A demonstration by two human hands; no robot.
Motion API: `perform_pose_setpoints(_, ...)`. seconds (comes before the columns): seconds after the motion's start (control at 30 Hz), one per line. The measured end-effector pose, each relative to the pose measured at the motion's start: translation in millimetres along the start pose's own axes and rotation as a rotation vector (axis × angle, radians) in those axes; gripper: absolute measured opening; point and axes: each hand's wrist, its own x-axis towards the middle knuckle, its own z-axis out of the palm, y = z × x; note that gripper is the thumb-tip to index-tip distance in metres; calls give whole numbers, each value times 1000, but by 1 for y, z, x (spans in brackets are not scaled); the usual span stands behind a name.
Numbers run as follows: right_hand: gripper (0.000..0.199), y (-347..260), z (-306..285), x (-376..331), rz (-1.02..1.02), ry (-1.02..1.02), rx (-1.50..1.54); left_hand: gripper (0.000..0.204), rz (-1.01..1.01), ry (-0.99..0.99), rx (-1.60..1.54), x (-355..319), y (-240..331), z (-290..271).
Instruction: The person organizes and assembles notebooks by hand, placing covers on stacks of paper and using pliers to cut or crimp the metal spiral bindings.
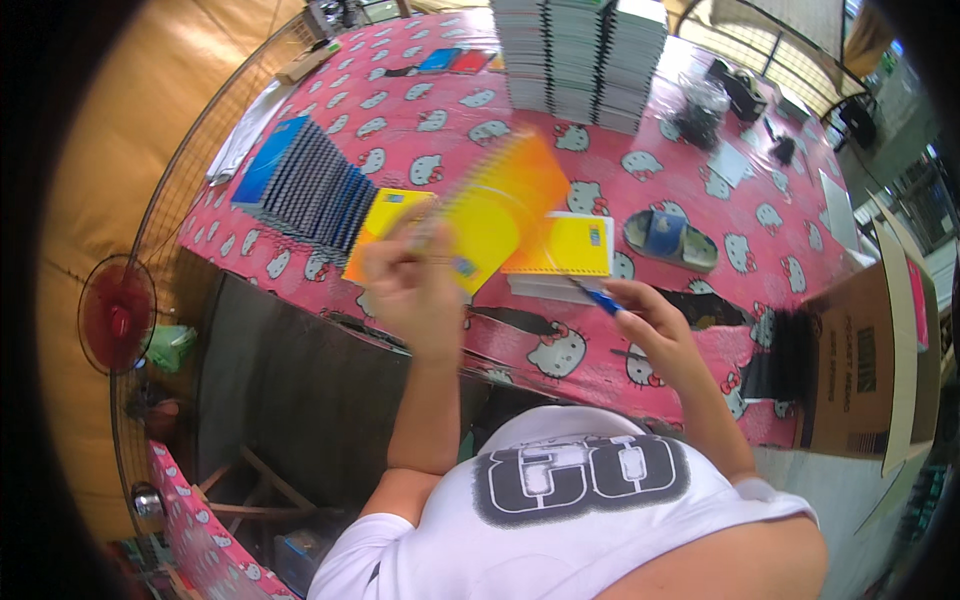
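My left hand (415, 290) grips a yellow and orange spiral notebook (500, 205), lifted and tilted above the table and blurred by motion. My right hand (650, 315) holds a blue pen (598, 296) close to a small stack of yellow notebooks (565, 250) lying on the pink cartoon-cat tablecloth (600, 350). Another yellow notebook (385, 225) lies flat behind my left hand.
A fanned row of blue spiral notebooks (310, 185) lies at the left. Tall notebook stacks (580, 55) stand at the back. A tape dispenser (670, 240) sits right of centre, a cardboard box (870, 360) at the right edge. A red fan (117, 312) stands on the left.
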Motion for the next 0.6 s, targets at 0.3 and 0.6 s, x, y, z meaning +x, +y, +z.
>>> perform_pose_setpoints(0.3, 56, 68, -45, -76, 75, 323, -1334, 19, -291, 310, 267, 32, -75, -142)
perform_pose_setpoints(0.6, 58, 68, -22, 71, -8, 321, -284, 25, -94, 237, 410, 25, -62, -117)
